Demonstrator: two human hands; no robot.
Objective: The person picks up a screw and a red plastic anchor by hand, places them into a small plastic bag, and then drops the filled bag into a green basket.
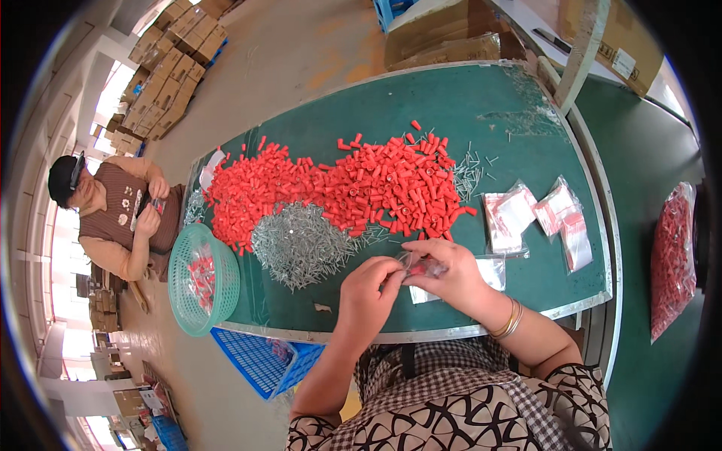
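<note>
My left hand [370, 292] and my right hand [454, 276] meet above the near edge of the green table. Between their fingertips they pinch a small clear plastic bag [418, 266] with something red inside. Just beyond my hands lies a large pile of red plastic caps [398, 188], shaped like short tapered sleeves. To the left of my hands is a heap of thin grey metal screws or nails [301, 244]; their exact kind is too small to tell. A flat clear bag [490, 272] rests under my right hand.
Stacks of flat plastic bags [511, 218] lie to the right. A green basket [179, 289] with filled bags hangs by the table's left edge, near a blue crate [256, 361]. A co-worker [113, 210] sits at left. A big bag of red pieces [671, 259] stands far right.
</note>
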